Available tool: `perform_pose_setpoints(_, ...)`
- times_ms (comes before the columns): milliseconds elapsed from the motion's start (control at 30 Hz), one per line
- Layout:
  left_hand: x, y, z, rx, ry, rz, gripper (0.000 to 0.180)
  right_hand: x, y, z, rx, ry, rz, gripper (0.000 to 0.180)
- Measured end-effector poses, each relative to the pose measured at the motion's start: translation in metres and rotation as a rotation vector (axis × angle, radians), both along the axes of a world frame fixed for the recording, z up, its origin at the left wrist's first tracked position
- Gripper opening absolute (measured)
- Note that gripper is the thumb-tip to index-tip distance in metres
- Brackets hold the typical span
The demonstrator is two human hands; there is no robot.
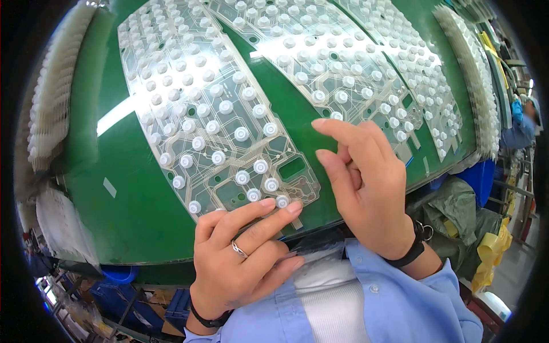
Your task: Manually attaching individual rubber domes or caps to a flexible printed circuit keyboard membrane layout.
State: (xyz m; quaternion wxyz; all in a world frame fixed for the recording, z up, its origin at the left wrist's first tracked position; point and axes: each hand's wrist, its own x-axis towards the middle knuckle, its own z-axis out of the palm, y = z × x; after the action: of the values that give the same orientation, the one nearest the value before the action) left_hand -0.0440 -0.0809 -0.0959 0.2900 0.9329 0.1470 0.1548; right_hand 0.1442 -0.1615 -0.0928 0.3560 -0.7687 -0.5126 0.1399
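A clear keyboard membrane sheet (pixel 229 151) with printed traces and white rubber domes lies on the green table, left of centre. At its near edge, my left hand (pixel 240 257) has two fingertips resting beside the nearest domes. Its fingers are stretched out and its thumb is apart. My right hand (pixel 372 183) hovers between this sheet and a second membrane sheet (pixel 357 103). Thumb and index finger are bent with a gap between them, and I see nothing held there. The other fingers curl behind. A third membrane sheet (pixel 426 86) lies farther right.
Stacks of domed sheets stand at the left (pixel 51 97) and right (pixel 472 80) of the green table (pixel 86 211). Beyond its right edge are a blue bin (pixel 485 180), a green plastic bag (pixel 452 203) and yellow material (pixel 493 248). A person (pixel 517 131) in blue is farther right.
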Motion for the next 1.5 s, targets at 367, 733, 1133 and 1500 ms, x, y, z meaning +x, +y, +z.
perform_pose_setpoints(367, -0.006, -0.01, 0.007, -0.152, -0.204, 0.277, 0.022, -0.01, -0.046, 0.022, 0.055, 0.348, 0.434, 0.038)
perform_pose_setpoints(733, -0.004, -0.006, 0.009, -0.084, -0.139, 0.354, 0.021, -0.004, -0.038, 0.031, 0.248, -0.091, 0.43, 0.017)
perform_pose_setpoints(1133, -0.014, 0.005, -0.002, -0.027, -0.066, 0.09, 0.031, 0.013, 0.0, 0.024, -0.107, 0.434, 0.06, 0.008)
perform_pose_setpoints(1500, -0.014, 0.005, -0.007, 0.023, -0.084, 0.083, 0.033, 0.007, 0.012, 0.02, -0.161, 0.249, 0.049, 0.006)
